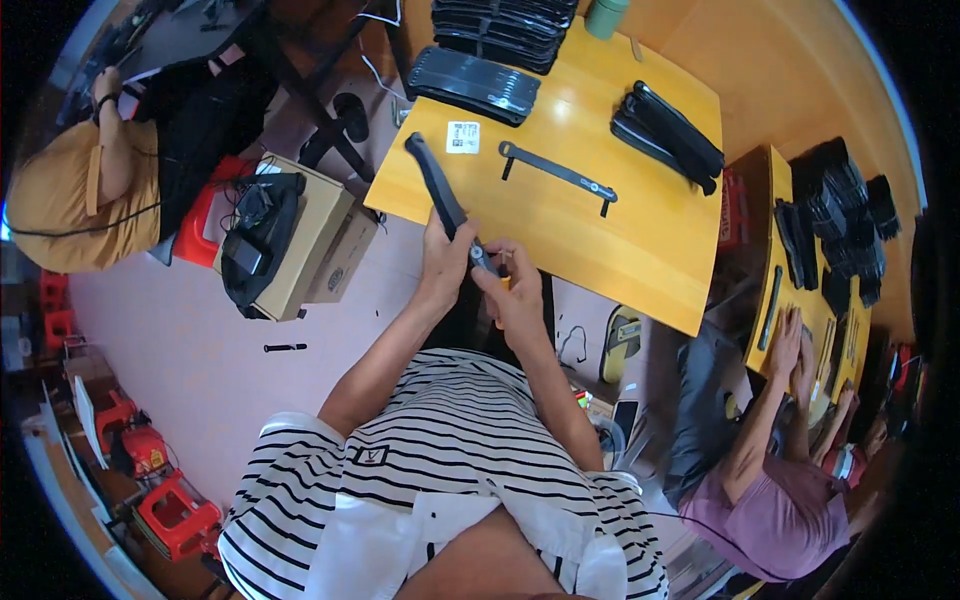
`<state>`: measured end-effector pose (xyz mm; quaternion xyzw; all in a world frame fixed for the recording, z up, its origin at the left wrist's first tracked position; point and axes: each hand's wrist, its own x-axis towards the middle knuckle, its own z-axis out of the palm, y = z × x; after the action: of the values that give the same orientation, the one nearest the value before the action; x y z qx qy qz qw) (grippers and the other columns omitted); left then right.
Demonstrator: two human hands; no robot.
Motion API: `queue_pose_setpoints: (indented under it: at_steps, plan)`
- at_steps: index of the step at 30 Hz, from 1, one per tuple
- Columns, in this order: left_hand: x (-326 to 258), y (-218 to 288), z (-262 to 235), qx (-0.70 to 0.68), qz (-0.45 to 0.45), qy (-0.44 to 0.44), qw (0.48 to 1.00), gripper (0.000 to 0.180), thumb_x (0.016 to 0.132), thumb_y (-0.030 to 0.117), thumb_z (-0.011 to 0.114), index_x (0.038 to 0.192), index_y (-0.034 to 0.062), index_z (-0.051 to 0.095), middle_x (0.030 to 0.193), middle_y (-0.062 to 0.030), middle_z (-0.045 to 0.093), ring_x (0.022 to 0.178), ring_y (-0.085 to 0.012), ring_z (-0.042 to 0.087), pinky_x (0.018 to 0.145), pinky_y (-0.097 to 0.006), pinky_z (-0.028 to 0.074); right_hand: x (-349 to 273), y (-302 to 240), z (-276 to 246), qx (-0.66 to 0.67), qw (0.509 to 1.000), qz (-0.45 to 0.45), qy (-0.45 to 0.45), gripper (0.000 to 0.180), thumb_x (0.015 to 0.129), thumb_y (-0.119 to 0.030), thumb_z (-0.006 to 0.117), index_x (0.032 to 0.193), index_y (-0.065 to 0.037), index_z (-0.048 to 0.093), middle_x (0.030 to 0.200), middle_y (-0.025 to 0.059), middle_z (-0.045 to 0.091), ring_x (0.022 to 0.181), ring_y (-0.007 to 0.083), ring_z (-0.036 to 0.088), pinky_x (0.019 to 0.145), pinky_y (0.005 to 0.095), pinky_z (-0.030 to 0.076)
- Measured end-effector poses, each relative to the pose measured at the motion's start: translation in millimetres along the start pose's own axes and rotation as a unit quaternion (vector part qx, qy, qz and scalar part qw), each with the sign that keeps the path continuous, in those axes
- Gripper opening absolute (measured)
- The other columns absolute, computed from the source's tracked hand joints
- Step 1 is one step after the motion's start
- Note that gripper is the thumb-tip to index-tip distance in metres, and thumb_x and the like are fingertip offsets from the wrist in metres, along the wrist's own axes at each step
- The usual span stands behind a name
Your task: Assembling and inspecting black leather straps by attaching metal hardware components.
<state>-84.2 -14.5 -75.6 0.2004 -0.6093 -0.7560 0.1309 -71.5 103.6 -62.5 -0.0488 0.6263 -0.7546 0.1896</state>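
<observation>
The long black handle [437, 184] is held at the near edge of the wooden table [560, 225], its far end angled up and away over the tabletop. The left hand [445, 262] is closed around the handle's lower part, fingers wrapped about it. The right hand [512, 290] is just beside the left, its fingertips pinched on the handle's near end, where a small grey fitting shows; whether it holds anything else cannot be told.

On the table beyond the handle lies a white label [462, 136], and to the right of that a second black handle [557, 176] lying flat, well apart from the held one. At the table's far edge sit stacks of black parts [472, 84], and toward its right side another black bundle [668, 134]. Left of the table, on the floor, stands a cardboard box [310, 240] with a black bag [258, 240] on it. Right of the table, another person's hands [795, 345] rest on a second wooden table [790, 300].
</observation>
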Motion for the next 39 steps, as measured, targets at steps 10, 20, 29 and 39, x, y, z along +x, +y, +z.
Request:
queue_pose_setpoints:
  at_steps: [10, 20, 29, 39]
  plan:
    - [-4.9, 39.5, -9.6, -0.199, -0.076, -0.176, 0.961, 0.014, 0.088, 0.01, 0.053, 0.099, 0.0024, 0.053, 0.094, -0.0119, 0.062, 0.087, -0.0169, 0.062, 0.076, -0.029, 0.052, 6.1, -37.7, -11.0, 0.235, 0.967, 0.099, 0.018, 0.011, 0.09, -0.014, 0.049, 0.1, -0.011, 0.05, 0.064, 0.0006, 0.048, 0.037, 0.0047, 0.035, 0.032, 0.0184, 0.022]
    - [-5.0, 56.2, -19.5, -0.153, 0.001, -0.084, 0.985, 0.018, 0.085, 0.008, 0.057, 0.102, 0.0026, 0.053, 0.088, -0.0136, 0.064, 0.078, -0.0166, 0.064, 0.068, -0.027, 0.055, -13.5, -40.6, -1.4, -0.124, 0.988, -0.094, -0.021, 0.04, 0.089, -0.007, 0.044, 0.129, -0.011, 0.044, 0.059, 0.0046, 0.045, 0.049, 0.0122, 0.046, 0.051, 0.0257, 0.04]
    - [-13.5, 57.9, -12.5, -0.072, 0.051, -0.044, 0.995, 0.022, 0.081, 0.003, 0.063, 0.101, 0.0007, 0.053, 0.088, -0.0092, 0.064, 0.077, -0.0125, 0.064, 0.062, -0.022, 0.052, -10.7, -41.1, 0.8, -0.237, 0.966, -0.102, -0.026, 0.045, 0.086, -0.007, 0.047, 0.13, -0.018, 0.044, 0.063, 0.013, 0.053, 0.055, 0.0248, 0.055, 0.056, 0.0346, 0.044]
    - [-24.5, 49.6, -4.5, 0.105, 0.188, -0.031, 0.976, 0.023, 0.079, -0.001, 0.063, 0.099, -0.0026, 0.052, 0.088, -0.0079, 0.063, 0.078, -0.0095, 0.059, 0.068, -0.021, 0.049, -8.9, -36.0, 8.4, -0.353, 0.911, -0.197, 0.084, 0.04, 0.086, -0.008, 0.048, 0.124, -0.018, 0.05, 0.103, 0.0222, 0.058, 0.09, 0.0375, 0.058, 0.074, 0.0411, 0.046]
